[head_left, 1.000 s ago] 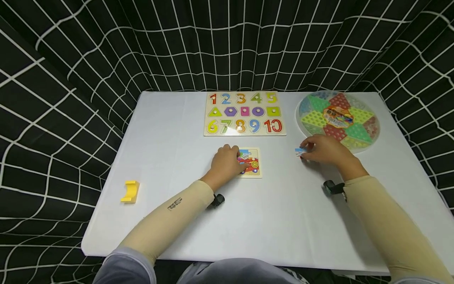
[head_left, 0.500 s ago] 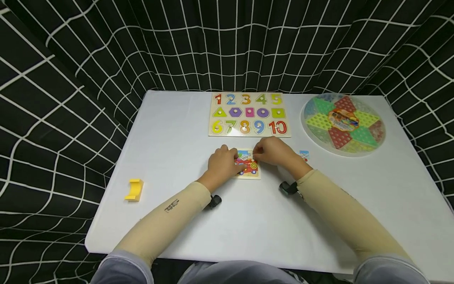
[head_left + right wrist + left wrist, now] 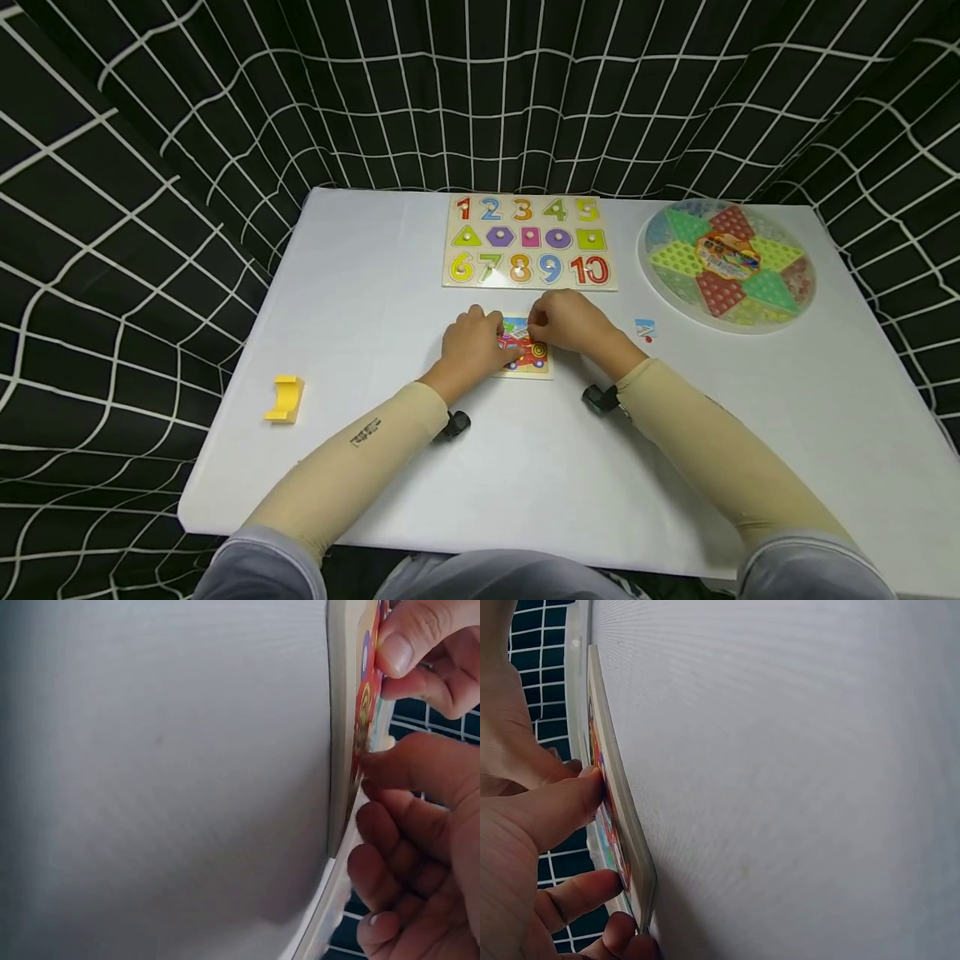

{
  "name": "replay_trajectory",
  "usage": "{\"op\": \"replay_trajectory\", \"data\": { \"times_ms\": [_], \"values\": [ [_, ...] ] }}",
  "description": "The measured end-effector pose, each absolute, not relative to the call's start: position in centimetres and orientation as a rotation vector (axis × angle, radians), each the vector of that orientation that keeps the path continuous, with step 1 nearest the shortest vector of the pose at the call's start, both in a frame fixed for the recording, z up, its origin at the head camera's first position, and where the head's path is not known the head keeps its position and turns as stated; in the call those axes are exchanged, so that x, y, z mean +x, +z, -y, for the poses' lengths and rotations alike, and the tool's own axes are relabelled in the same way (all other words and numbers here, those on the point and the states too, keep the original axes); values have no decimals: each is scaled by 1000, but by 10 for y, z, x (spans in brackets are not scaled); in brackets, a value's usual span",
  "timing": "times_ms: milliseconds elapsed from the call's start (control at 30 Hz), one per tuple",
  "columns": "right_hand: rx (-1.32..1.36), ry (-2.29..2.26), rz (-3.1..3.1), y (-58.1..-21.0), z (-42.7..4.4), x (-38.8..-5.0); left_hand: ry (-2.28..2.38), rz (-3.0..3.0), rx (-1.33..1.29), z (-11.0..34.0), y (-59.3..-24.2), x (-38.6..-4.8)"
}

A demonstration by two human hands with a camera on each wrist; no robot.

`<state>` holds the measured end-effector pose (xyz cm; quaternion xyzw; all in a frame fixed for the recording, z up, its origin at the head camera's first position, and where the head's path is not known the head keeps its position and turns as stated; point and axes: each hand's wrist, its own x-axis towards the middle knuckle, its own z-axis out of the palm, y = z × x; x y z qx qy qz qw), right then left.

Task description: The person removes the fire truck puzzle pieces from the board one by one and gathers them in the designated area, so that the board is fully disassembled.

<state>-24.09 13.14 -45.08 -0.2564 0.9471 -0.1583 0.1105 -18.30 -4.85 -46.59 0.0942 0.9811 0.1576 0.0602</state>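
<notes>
A small wooden jigsaw puzzle (image 3: 534,361) with a red vehicle picture lies mid-table. My left hand (image 3: 471,347) grips its left side, with the thumb on the picture and fingertips at the far edge in the left wrist view. At its upper right, my right hand (image 3: 576,323) has thumb and index finger pinched together on the picture. A small puzzle piece between them is mostly hidden; the right wrist view shows the thumb (image 3: 409,765) against the puzzle face. Another blue-and-white puzzle piece (image 3: 645,328) with a red spot lies apart on the right.
Behind the puzzle is a wooden number-and-shape board (image 3: 529,242). A round Chinese checkers set (image 3: 726,265) under a clear cover sits at the back right. The yellow curved block (image 3: 285,399) stands on the left of the white table (image 3: 360,275).
My right hand has moved left from the loose pieces at the right to the puzzle, then slightly further left. One piece stays behind on the table. My left hand keeps holding the puzzle.
</notes>
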Motion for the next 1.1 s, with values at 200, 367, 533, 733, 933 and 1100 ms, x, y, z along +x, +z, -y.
{"op": "replay_trajectory", "data": {
  "times_ms": [200, 367, 533, 733, 933, 1100],
  "values": [
    [-768, -502, -2797, -445, -134, -241, 485, -2967, 295, 48, -465, -182],
    [-761, -533, -2798, -446, -142, -244, 463, -2977, 300, 48, -465, -182],
    [-775, -560, -2759, -452, -145, -245, 441, -2968, 301, 48, -466, -183],
    [-785, -516, -2760, -455, -139, -244, 467, -2959, 308, 49, -468, -183],
    [-800, -508, -2783, -451, -137, -245, 490, -2942, 286, 49, -467, -184],
    [-826, -568, -2803, -442, -156, -248, 510, -2942, 271, 51, -466, -182]
  ]
}}
